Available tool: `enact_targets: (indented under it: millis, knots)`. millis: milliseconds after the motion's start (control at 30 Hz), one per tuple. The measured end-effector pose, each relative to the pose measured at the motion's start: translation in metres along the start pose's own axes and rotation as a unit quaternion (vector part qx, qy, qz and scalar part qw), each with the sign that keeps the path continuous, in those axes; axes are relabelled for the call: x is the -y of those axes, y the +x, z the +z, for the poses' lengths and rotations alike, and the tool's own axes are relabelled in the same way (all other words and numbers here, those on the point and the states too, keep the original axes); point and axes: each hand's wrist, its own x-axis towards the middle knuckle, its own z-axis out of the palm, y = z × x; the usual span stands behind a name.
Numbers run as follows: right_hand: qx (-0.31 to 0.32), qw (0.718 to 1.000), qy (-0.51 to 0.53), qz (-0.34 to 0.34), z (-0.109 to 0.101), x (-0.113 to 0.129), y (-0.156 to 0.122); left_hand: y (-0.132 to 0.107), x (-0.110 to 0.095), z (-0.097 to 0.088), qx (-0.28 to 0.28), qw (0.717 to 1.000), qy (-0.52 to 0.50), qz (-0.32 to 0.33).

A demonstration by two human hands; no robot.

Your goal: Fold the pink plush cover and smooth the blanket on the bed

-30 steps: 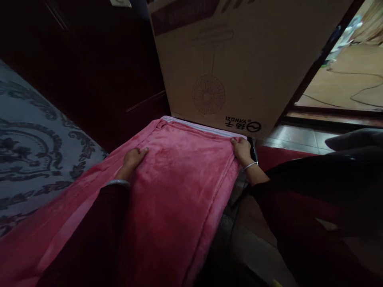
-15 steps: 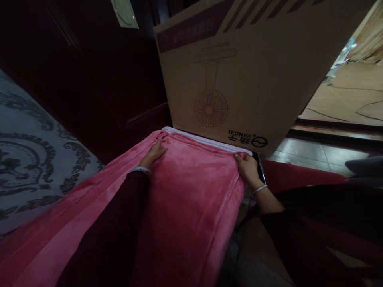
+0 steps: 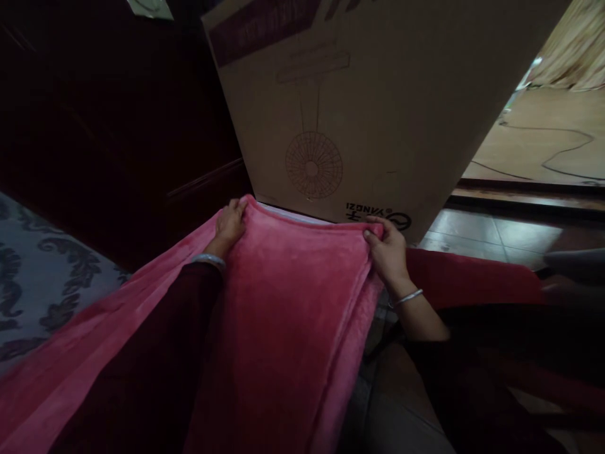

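A pink fleece blanket [image 3: 293, 296] lies folded lengthwise in front of me, running from the lower left up to a cardboard box. My left hand [image 3: 230, 222] grips the blanket's far left corner, fingers curled over the edge. My right hand [image 3: 386, 249] pinches the far right corner between thumb and fingers. Both wrists carry silver bangles and dark red sleeves. The far edge is raised a little off what it lay on.
A tall cardboard box [image 3: 368, 107] printed with a fan drawing stands right behind the blanket. Dark wooden furniture [image 3: 118, 126] fills the left. A grey patterned bedspread [image 3: 42, 284] lies at lower left. A lit floor with a cable [image 3: 539, 145] shows through a doorway at right.
My left hand slid from the flat of the blanket up to its far left corner and closed on it. Both hands now lift the far edge, covering the white strip seen before.
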Motion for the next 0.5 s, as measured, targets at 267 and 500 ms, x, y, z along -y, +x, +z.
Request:
enact_targets:
  millis: [267, 500]
  knots:
    - [-0.030, 0.994, -0.103, 0.018, 0.014, -0.031, 0.011, 0.038, -0.015, 0.042, 0.044, 0.998, 0.030, -0.019]
    - [-0.037, 0.992, -0.119, 0.018, 0.015, -0.038, 0.010, 0.032, -0.011, 0.066, 0.056, 0.997, 0.044, -0.033]
